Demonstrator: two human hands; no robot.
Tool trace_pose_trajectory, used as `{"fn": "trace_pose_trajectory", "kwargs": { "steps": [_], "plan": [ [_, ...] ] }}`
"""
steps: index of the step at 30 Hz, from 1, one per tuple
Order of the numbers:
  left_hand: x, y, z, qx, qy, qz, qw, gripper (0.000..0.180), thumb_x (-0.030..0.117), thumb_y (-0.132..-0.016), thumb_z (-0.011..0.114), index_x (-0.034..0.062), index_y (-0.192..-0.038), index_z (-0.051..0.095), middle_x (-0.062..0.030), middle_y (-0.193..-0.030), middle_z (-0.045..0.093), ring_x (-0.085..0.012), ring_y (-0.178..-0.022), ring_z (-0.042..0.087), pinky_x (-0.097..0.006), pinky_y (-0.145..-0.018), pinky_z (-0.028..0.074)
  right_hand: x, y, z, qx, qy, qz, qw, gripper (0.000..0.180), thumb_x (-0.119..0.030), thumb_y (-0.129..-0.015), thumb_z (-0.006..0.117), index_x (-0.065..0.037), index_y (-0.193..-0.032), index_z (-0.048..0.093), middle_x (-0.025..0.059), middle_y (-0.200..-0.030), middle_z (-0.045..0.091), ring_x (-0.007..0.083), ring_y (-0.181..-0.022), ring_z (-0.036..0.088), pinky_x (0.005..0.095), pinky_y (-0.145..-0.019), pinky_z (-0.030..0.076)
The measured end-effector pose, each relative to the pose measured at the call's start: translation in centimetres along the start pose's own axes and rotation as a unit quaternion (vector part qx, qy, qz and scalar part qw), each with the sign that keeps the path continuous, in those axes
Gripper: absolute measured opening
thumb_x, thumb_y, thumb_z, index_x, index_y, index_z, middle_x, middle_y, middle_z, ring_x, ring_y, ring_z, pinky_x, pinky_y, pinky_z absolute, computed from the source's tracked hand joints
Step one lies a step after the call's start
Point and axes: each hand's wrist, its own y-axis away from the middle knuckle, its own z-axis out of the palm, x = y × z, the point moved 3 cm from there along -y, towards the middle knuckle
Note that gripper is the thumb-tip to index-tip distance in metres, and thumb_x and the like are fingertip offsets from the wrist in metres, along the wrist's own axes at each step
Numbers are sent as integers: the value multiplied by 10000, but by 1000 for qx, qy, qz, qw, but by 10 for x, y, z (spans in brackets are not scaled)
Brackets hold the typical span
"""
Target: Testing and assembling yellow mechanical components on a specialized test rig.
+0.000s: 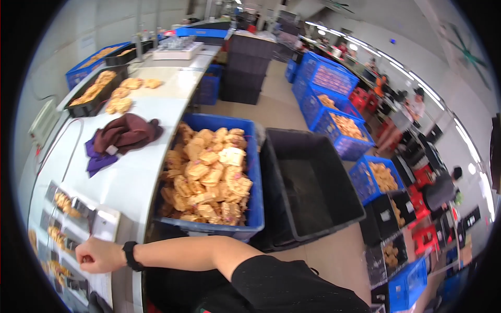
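Observation:
My right hand (99, 254), with a black band at the wrist, reaches left across the view to the edge of the worktable (128, 182). Its fingers are curled closed; whatever they may hold is hidden. Close beside it stands a row of small black and metal fixtures (78, 207) with tan-gold parts (56, 233) in them. A pale boxy unit (106, 225) sits just beyond the hand. My left hand is not in view. Beyond my forearm, a blue crate (255, 193) is heaped with chunky tan pieces (209, 172).
Right of the crate stands a black bin (308, 193). A brown and purple cloth (125, 135) lies on the table, near a black tray (94, 107) of tan pieces. Stacked dark crates (245, 68) and blue crates (339, 130) line the aisle. People (404, 117) work farther right.

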Motion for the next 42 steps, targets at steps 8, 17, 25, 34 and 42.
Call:
{"fn": "trace_pose_trajectory", "kwargs": {
  "steps": [8, 17, 25, 34, 42],
  "plan": [
    [-75, 6, 33, 102, 40, 23, 994, 99, 73, -885, 603, -16, -929, 598, -101, -853, 563, -227, -821, 579, -321, -716, 457, -119, 2, 4, -210, -360, 115, 902, 218, -248, -983, 565, -37, -1029, 541, -14, -870, 566, 71, -804, 555, 218, -683, 456],
    [1, 7, 9, 103, 16, 33, 994, 92, 96, -777, 710, 101, -867, 692, -92, -750, 579, -297, -749, 571, -419, -673, 445, -192, 40, 6, -435, -579, 345, 597, 853, -760, -778, 588, 21, -1120, 603, 121, -1181, 581, 194, -1024, 580, 324, -885, 445],
    [-2, 5, 2, 95, 4, -20, 995, 106, 109, -790, 714, 118, -895, 715, -69, -745, 591, -276, -730, 573, -395, -675, 448, -190, 22, 21, -440, -598, 408, 532, 962, -818, -699, 590, 21, -1171, 556, 88, -1139, 557, 195, -1055, 545, 332, -936, 398],
    [-3, 5, 2, 87, -3, -13, 996, 119, 117, -785, 726, 112, -903, 716, -71, -728, 585, -266, -714, 568, -391, -652, 442, -166, 13, 24, -443, -603, 381, 543, 959, -821, -732, 544, 41, -1150, 587, 111, -1092, 575, 230, -1005, 564, 346, -877, 441],
    [-3, 1, -2, 64, 15, -38, 997, 120, 138, -804, 712, 111, -921, 713, -68, -742, 587, -271, -724, 573, -394, -648, 443, -101, 26, 4, -485, -470, 127, 726, 546, -505, -848, 539, -3, -1051, 611, 106, -997, 592, 245, -909, 577, 337, -832, 457]
  ]
}}
